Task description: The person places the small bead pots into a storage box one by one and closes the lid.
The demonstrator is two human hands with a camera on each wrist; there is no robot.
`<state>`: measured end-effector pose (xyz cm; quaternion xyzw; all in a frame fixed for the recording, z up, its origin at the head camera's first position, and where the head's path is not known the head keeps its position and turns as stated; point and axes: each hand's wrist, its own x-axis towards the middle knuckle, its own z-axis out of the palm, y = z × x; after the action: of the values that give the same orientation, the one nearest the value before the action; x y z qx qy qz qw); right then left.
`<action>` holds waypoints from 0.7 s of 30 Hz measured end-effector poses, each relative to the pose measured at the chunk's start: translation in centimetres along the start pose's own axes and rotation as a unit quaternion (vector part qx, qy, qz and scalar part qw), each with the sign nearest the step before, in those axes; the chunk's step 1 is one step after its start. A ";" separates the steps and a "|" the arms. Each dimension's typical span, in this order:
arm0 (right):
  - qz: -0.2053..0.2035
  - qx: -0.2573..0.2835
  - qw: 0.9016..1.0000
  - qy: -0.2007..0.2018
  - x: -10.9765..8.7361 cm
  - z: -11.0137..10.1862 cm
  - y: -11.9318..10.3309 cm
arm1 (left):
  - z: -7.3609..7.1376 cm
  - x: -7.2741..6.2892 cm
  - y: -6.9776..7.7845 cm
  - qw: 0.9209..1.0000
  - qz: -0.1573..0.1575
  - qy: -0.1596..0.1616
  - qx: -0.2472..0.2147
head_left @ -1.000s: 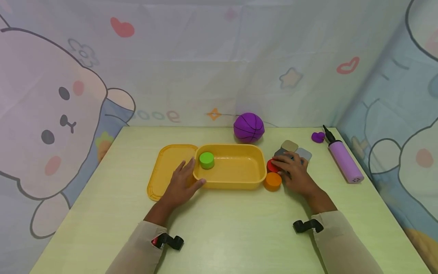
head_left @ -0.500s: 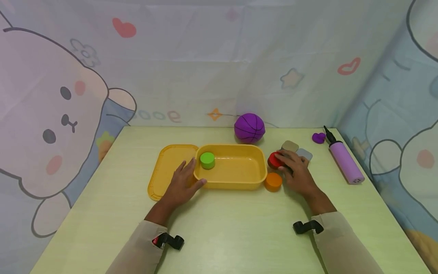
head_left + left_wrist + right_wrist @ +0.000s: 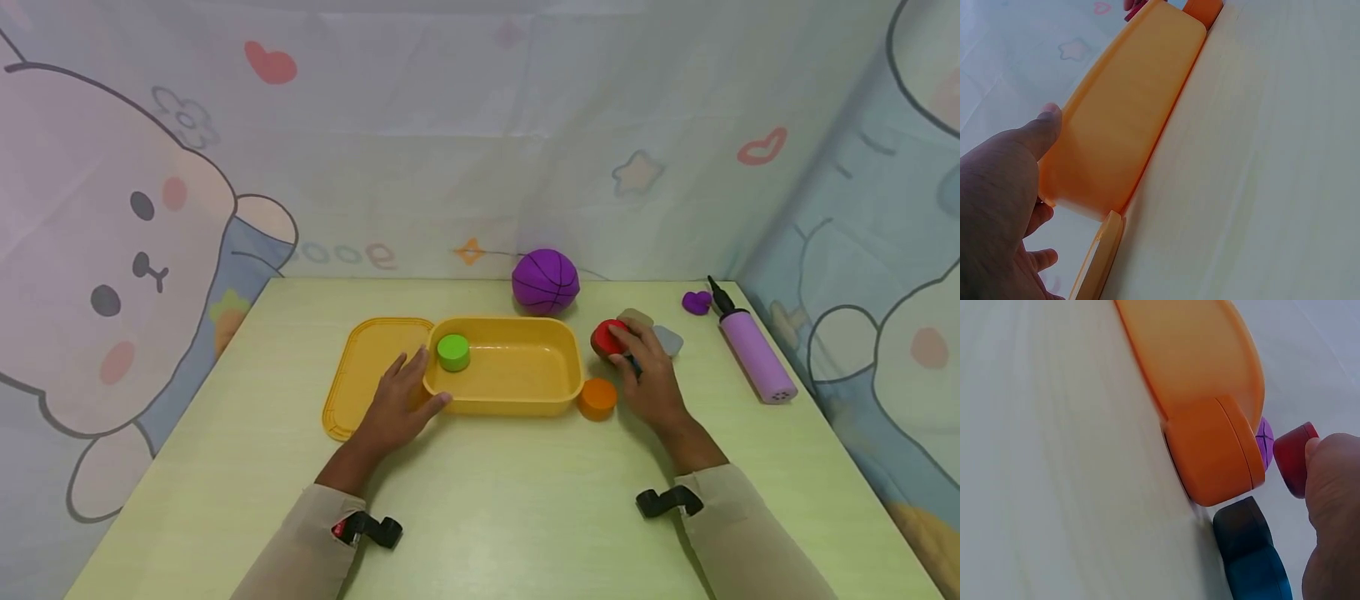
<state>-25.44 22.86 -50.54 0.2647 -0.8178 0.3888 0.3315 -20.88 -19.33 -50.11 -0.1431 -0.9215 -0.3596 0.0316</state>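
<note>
Patterned drapes [image 3: 420,100] back the pale table [image 3: 517,500]. My left hand [image 3: 393,407] rests loose-fingered against the yellow box [image 3: 517,367]; my right hand [image 3: 651,382] pinches the red pot [image 3: 604,337], right of centre (a pickup, I judge). Next calls for clearing the orange pot [image 3: 597,400].

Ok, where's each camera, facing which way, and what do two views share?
Head: head-worn, facing forward and down at the table; left hand, right hand and sleeves show.
Left wrist: worn there, facing the yellow container; left hand and a sliver of the right show.
Right wrist: worn there, facing the orange piece and red piece; right hand partly shows.
Both wrist views share the container and pieces.
</note>
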 end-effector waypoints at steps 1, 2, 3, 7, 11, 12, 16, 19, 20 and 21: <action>0.000 -0.005 1.000 0.004 0.1 0.1 -0.1 | 0.0 0.0 -0.1 1.000 0.002 0.002 -0.001; 0.001 -0.009 1.000 0.009 0.2 0.2 -0.3 | 0.0 0.0 -0.1 1.000 0.004 0.004 -0.005; 0.003 -0.012 1.000 0.013 0.2 0.3 -0.4 | 0.0 0.0 -0.2 1.000 0.006 0.006 -0.006; 0.004 -0.018 0.999 0.027 0.5 0.9 -0.6 | -0.1 0.0 -0.3 1.000 0.006 0.005 -0.005; -0.002 -0.011 0.999 0.039 0.7 1.6 -0.7 | -0.2 -0.1 0.0 1.000 -0.001 0.000 0.000; -0.004 -0.010 0.999 0.041 0.8 1.7 -0.8 | -0.2 -0.1 0.0 1.000 -0.004 -0.001 0.001; -0.007 -0.009 0.999 0.049 1.1 2.5 -1.3 | -0.3 -0.1 0.2 1.000 -0.008 -0.003 0.008; -0.003 -0.016 0.998 0.055 1.3 3.1 -1.9 | -0.4 -0.2 0.3 1.000 -0.010 -0.004 0.000; -0.002 -0.019 0.998 0.058 1.3 3.2 -2.2 | -0.4 -0.2 0.4 1.000 -0.009 -0.005 -0.003; -0.001 -0.020 0.998 0.060 1.4 3.4 -2.4 | -0.4 -0.2 0.4 1.000 -0.008 -0.006 -0.006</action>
<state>-25.80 18.52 -50.05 0.2351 -0.8039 0.3869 0.3858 -20.59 -19.33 -49.57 -0.1378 -0.9205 -0.3649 0.0221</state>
